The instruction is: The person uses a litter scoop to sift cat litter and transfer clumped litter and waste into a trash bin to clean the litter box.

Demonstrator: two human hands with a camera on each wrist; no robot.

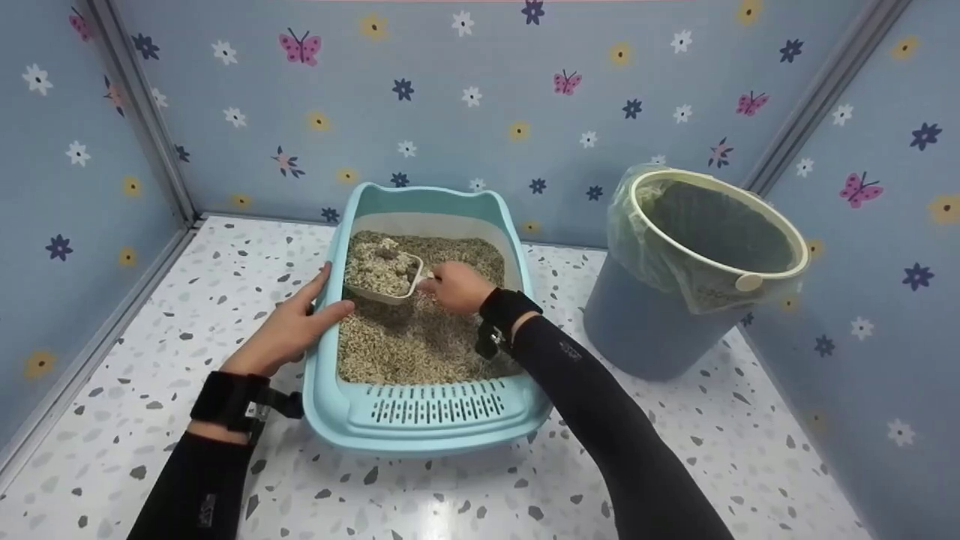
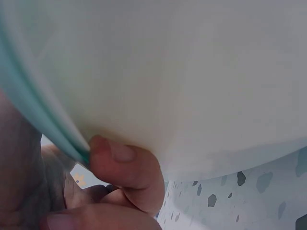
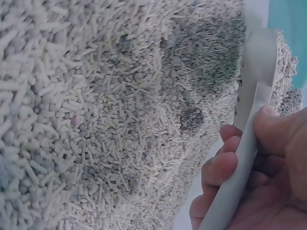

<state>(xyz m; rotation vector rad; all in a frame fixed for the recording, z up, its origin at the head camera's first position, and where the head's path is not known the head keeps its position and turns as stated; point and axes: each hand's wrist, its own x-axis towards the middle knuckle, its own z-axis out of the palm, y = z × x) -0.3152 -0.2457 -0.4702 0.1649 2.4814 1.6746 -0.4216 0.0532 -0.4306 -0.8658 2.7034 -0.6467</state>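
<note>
- Head view: A person's right hand (image 1: 463, 287) holds a pale scoop (image 1: 386, 298) by its handle, the grip closed. The scoop, heaped with litter and a darker clump on top, sits inside the left side of a light-blue box (image 1: 427, 441), above the bed of litter (image 1: 405, 352).
- Head view: The left hand (image 1: 289, 326) steadies the box by its left rim, thumb over the inner edge and fingers outside.
- Head view: To the right, a blue bin (image 1: 652, 330) with a cream ring (image 1: 757, 266) and a translucent liner (image 1: 649, 255) stands apart from the box on a speckled floor (image 1: 360, 502), before blue walls (image 1: 465, 56) printed with flowers and butterflies.
- Left wrist view: Up close, the left grip is closed on the box's edge, a bent fingertip pressed at the blue rim beside the pale wall of the box.
- Right wrist view: Fingers and thumb wrap the scoop's handle, the grip fully closed around it; slots line the scoop's side, and loose litter pellets spread beyond.
</note>
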